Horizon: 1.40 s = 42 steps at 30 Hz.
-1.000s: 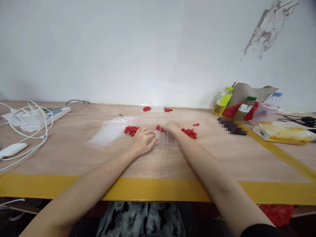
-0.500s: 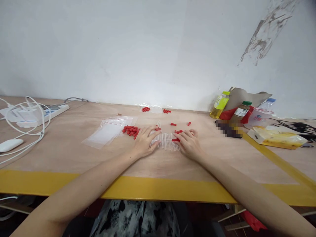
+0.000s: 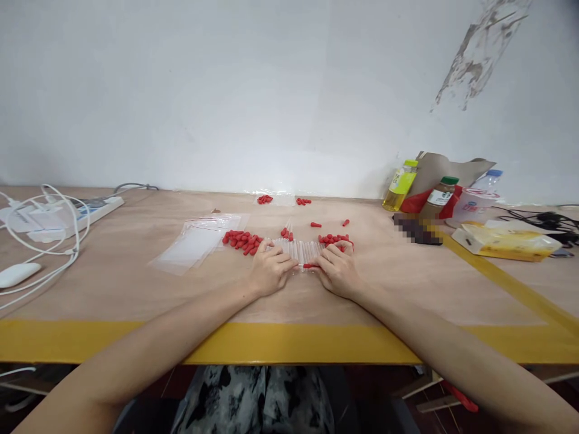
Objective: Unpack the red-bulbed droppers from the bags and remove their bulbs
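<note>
My left hand (image 3: 270, 272) and my right hand (image 3: 338, 272) rest close together on the wooden table (image 3: 136, 289), both with fingers curled. Between their fingertips lies a thin clear tube with a red cap (image 3: 310, 265) on its end. The right hand pinches the cap and the left hand pinches the tube. Just beyond the hands lies a row of several clear tubes (image 3: 302, 248). Loose red caps form a pile on the left (image 3: 242, 240) and another on the right (image 3: 335, 239).
Clear plastic bags (image 3: 196, 241) lie left of the caps. A power strip with white cables (image 3: 58, 217) and a white mouse (image 3: 18, 274) are far left. Bottles (image 3: 400, 185), a brown paper bag (image 3: 452, 169) and a yellow packet (image 3: 506, 241) stand at the right. Yellow tape (image 3: 289, 343) edges the table.
Both hands have drawn back toward me and closer together. The right hand came off the far pile of caps and now pinches a red cap at the near edge of the tube row.
</note>
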Available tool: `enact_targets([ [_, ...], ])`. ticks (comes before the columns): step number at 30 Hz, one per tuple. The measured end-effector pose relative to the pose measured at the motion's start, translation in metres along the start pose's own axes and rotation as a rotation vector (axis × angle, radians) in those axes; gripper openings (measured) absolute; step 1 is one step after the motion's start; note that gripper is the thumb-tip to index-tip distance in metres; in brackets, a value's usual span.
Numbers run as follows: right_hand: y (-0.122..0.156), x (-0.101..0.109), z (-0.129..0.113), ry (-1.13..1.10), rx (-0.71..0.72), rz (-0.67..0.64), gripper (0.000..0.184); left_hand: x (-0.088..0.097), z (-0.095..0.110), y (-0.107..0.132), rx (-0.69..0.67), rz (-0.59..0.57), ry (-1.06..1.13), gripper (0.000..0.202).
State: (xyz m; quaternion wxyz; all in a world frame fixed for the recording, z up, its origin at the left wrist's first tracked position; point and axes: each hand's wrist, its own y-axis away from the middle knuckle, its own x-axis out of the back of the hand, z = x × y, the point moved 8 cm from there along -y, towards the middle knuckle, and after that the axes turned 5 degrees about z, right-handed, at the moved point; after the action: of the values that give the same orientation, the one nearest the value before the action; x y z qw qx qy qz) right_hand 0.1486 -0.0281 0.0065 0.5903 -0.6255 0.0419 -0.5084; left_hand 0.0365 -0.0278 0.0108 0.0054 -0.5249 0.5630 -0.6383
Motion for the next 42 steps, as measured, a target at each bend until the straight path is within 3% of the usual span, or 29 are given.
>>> enact_targets([
  [6,0.004,0.001,-0.001,-0.025,0.022,-0.017,0.022,0.001,-0.002,0.001,0.021,-0.003,0.040,0.019],
  [9,0.010,0.008,0.016,-0.023,-0.048,0.003,0.020,0.007,-0.022,0.007,0.093,0.031,0.012,0.019],
  [14,0.020,0.013,0.066,-0.234,-0.346,0.083,0.021,0.008,-0.055,0.014,0.283,0.062,-0.017,0.023],
  [19,0.036,-0.003,0.118,-0.342,-0.672,0.204,0.030,-0.010,-0.051,0.005,0.297,0.030,0.049,0.039],
  [24,0.060,-0.019,0.163,-0.354,-0.933,0.208,0.035,-0.017,-0.046,-0.007,0.200,0.055,0.156,0.027],
  [27,0.060,-0.015,0.168,-0.325,-0.925,0.228,0.031,-0.020,-0.044,-0.015,0.165,0.054,0.181,0.021],
  [36,0.048,-0.016,0.158,-0.209,-0.846,0.105,0.024,-0.036,-0.028,-0.026,0.220,-0.076,0.161,0.008],
  [42,0.035,-0.019,0.150,-0.140,-0.866,0.038,0.021,-0.036,-0.026,-0.023,0.256,-0.081,0.224,0.024],
])
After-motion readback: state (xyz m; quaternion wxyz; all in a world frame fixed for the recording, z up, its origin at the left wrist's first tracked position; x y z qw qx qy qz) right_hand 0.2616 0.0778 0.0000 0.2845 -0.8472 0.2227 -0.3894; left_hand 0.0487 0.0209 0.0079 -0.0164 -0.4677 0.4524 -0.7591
